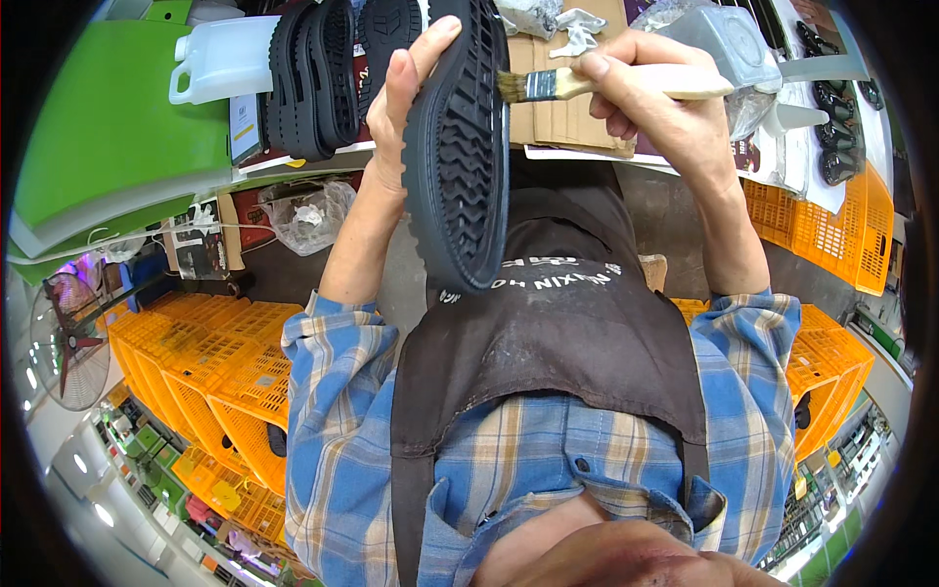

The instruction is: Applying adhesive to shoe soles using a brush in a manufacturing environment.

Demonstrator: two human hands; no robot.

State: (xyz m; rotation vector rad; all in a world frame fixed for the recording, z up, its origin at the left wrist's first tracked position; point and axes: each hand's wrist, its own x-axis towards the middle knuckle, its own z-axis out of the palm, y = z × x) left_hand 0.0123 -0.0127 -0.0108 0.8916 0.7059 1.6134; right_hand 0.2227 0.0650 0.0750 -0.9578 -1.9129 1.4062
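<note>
A black rubber shoe sole [468,186] is held up on edge in my left hand [393,112]. Its ribbed inner side, with a raised rim, faces right. My fingers grip it along its left edge, and part of the hand is behind it. In my right hand [646,93] is a flat paintbrush [543,86] with a pale handle, pinched between thumb and fingers. The bristle tips meet the sole's right rim near its upper part; whether they press on it I cannot tell. More black soles [313,83] stand together on the table, left of my left hand.
A white plastic jug [230,61] lies on the green tabletop [108,127] at the left. Cardboard [562,122] is behind the brush. A translucent container [729,47] and black shoes [836,127] are at the right. Orange crates [235,362] and a fan [73,342] stand beside me.
</note>
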